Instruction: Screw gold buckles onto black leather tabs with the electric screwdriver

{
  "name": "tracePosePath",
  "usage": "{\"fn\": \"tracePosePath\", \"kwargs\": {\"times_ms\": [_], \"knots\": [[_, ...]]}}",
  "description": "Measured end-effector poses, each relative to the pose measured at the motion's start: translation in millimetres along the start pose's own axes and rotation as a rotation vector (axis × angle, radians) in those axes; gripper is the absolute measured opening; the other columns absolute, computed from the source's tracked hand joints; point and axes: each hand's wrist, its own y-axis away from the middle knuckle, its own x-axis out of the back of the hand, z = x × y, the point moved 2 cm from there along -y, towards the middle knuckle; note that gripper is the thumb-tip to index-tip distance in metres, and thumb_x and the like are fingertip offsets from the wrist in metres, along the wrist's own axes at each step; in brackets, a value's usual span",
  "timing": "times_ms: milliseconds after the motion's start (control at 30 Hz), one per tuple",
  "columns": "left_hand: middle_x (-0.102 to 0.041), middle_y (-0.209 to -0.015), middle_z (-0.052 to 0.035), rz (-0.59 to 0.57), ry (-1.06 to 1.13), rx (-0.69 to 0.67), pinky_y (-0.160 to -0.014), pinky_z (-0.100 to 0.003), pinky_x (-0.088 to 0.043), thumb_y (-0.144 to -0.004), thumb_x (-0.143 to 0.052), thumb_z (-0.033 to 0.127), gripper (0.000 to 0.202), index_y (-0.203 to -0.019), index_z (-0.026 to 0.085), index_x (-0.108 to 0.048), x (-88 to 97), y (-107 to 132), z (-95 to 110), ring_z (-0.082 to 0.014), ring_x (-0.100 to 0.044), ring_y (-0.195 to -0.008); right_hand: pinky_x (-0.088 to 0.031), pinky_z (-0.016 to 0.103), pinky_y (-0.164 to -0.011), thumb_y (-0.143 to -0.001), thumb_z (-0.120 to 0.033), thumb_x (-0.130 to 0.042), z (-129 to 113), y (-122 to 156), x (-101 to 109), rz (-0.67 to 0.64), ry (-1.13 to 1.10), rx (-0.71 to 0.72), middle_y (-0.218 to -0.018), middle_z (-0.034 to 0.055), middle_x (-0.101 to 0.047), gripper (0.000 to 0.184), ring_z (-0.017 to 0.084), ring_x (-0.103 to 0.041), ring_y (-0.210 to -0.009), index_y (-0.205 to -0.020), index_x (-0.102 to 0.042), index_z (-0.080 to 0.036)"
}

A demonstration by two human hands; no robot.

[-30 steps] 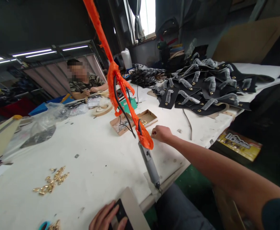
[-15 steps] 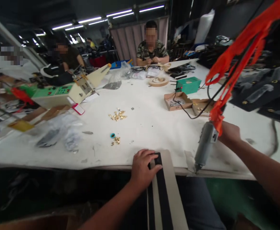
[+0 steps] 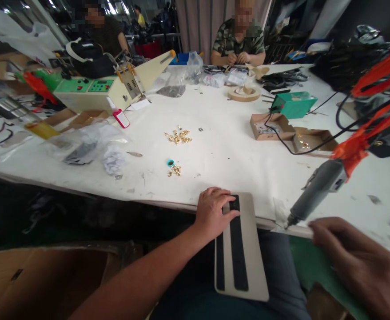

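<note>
A beige panel (image 3: 255, 253) with two black strips lies across the table's front edge and over my lap. My left hand (image 3: 215, 213) grips its upper left part, thumb and forefinger on the top end of one black strip (image 3: 238, 253). Beside the panel, a grey electric screwdriver (image 3: 318, 191) hangs at a slant from orange strips, its tip close to the table edge. My right hand (image 3: 351, 253) is below and apart from the screwdriver, fingers curled and blurred; whether anything is in them is hidden.
Two small piles of gold-coloured metal pieces (image 3: 181, 136) lie on the white table (image 3: 215, 155), a small turquoise cap (image 3: 170, 163) by the nearer one. Right are cardboard trays (image 3: 260, 131) and a green power box (image 3: 296, 104). Left stands a machine (image 3: 91, 95). A person (image 3: 238, 42) sits opposite.
My right hand has let go of the electric screwdriver and moved down towards me. The screwdriver now hangs more tilted. My left hand stays on the panel. The view has tipped downward.
</note>
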Motion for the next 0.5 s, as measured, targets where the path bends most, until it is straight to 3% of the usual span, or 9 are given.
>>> {"fn": "tracePosePath", "kwargs": {"times_ms": [100,200,300,500], "knots": [[-0.078,-0.127,-0.0024,0.002,-0.011,-0.002,-0.106,-0.05,-0.045,-0.076,-0.096,0.034,0.039,-0.11,0.027,-0.08,0.6,0,1,-0.0301,-0.06,-0.126,-0.051,0.035,-0.069,-0.096,-0.052,-0.065,-44,-5,-68,-0.282,-0.082,0.137,-0.085,0.0032,-0.071,0.027,0.024,-0.067,-0.078,-0.084,-0.071,-0.029],[-0.078,-0.127,-0.0013,0.001,-0.015,-0.017,-0.106,-0.05,-0.044,-0.077,-0.095,0.035,0.039,-0.112,0.028,-0.08,0.6,0,0,-0.0293,-0.059,-0.125,-0.05,0.034,-0.075,-0.102,-0.042,-0.056,-56,-29,-114,-0.43,-0.045,0.201,-0.089,0.0025,-0.068,0.024,0.021,-0.065,-0.082,-0.088,-0.068,-0.027],[-0.077,-0.128,-0.0006,0.007,-0.015,-0.027,-0.107,-0.049,-0.044,-0.078,-0.094,0.035,0.039,-0.113,0.028,-0.079,-0.4,2,-2,-0.0291,-0.059,-0.126,-0.047,0.035,-0.079,-0.103,-0.036,-0.052,-50,-44,-133,-0.517,0.058,0.242,-0.095,0.0022,-0.066,0.02,0.021,-0.064,-0.086,-0.092,-0.065,-0.026],[-0.076,-0.129,-0.0008,-0.008,-0.025,-0.032,-0.109,-0.049,-0.043,-0.081,-0.091,0.036,0.037,-0.116,0.028,-0.078,-1.4,4,-4,-0.0291,-0.058,-0.127,-0.045,0.035,-0.078,-0.101,-0.038,-0.054,-41,-46,-137,-0.551,0.161,0.235,-0.096,0.001,-0.066,0.018,0.02,-0.065,-0.086,-0.094,-0.066,-0.027]]}}
